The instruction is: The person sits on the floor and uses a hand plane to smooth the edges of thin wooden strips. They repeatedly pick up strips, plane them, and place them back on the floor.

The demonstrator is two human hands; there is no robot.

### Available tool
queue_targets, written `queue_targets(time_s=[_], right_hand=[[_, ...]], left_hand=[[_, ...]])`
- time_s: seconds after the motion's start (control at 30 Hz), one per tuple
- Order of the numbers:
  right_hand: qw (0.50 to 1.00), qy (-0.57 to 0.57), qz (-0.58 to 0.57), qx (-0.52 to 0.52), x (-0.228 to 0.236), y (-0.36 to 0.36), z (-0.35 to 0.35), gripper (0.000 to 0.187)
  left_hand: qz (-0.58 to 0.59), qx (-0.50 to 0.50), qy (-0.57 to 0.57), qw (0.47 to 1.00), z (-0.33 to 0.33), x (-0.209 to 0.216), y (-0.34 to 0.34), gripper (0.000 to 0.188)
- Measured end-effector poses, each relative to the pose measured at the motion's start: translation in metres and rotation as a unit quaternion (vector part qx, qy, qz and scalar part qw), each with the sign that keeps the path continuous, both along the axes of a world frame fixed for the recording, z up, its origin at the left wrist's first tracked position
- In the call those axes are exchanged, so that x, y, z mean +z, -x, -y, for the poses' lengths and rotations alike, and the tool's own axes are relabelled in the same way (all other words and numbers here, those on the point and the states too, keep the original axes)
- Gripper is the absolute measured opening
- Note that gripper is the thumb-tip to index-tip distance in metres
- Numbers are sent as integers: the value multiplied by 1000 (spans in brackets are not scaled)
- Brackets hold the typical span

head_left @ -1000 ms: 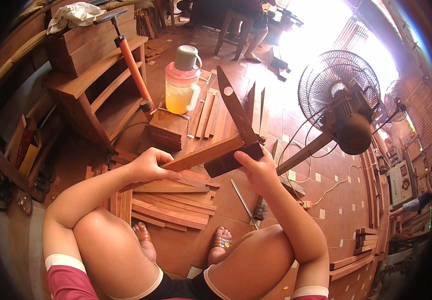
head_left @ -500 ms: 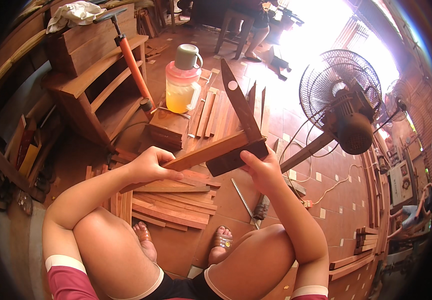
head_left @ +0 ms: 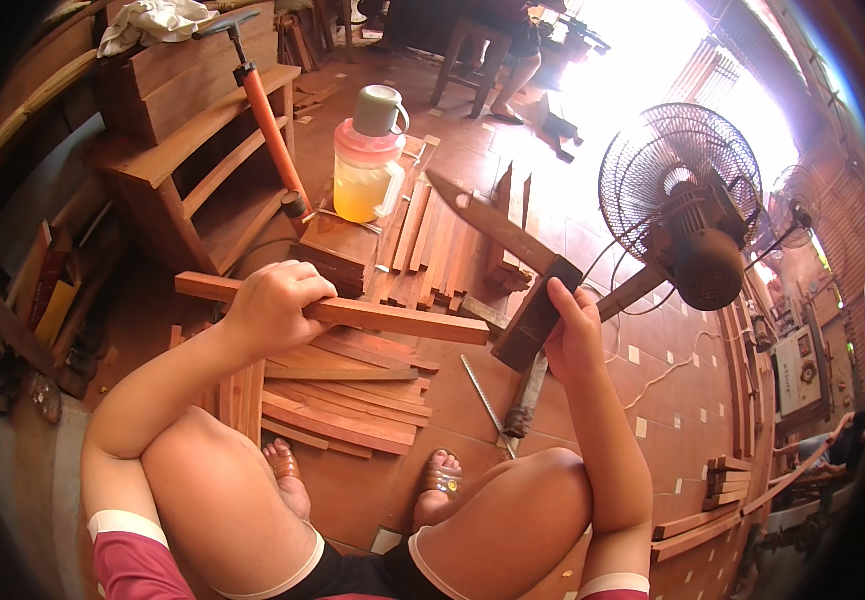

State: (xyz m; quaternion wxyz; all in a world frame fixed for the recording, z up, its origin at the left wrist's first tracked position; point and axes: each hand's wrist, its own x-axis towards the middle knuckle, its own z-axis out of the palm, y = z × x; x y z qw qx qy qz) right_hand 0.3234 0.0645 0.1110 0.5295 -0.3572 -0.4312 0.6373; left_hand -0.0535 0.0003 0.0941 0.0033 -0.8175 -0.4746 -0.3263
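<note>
My left hand is closed round a reddish wooden strip, gripping it left of its middle. The strip lies nearly level across in front of me, its right end free and just short of the square. In my right hand is a try square, held by its dark thick stock with the thumb on top. Its long pointed blade, with a hole near the tip, slants away to the upper left. Strip and square are apart. Below my left hand, several cut wooden strips lie fanned on the floor.
Beyond my hands stands a jug of yellow liquid with a cup on its lid. An orange hand pump leans against a wooden frame at the left. A black fan stands to the right. Between my feet and the fan lies a hammer-like tool.
The wooden strip has come away from the try square and been turned in my left hand, its right end now lower. The square has swung so its blade tilts further left.
</note>
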Motion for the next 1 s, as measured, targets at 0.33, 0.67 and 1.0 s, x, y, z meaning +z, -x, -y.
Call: queue_targets(time_s=[0.33, 0.67, 1.0], right_hand=[[989, -44, 79, 113, 0, 10, 13, 32], [980, -60, 104, 156, -2, 10, 13, 32], [971, -88, 137, 177, 1, 11, 15, 35]], left_hand=[[-14, -1, -107, 994, 3, 14, 2, 25], [-18, 12, -105, 994, 5, 13, 1, 26], [14, 24, -94, 995, 4, 9, 3, 27]])
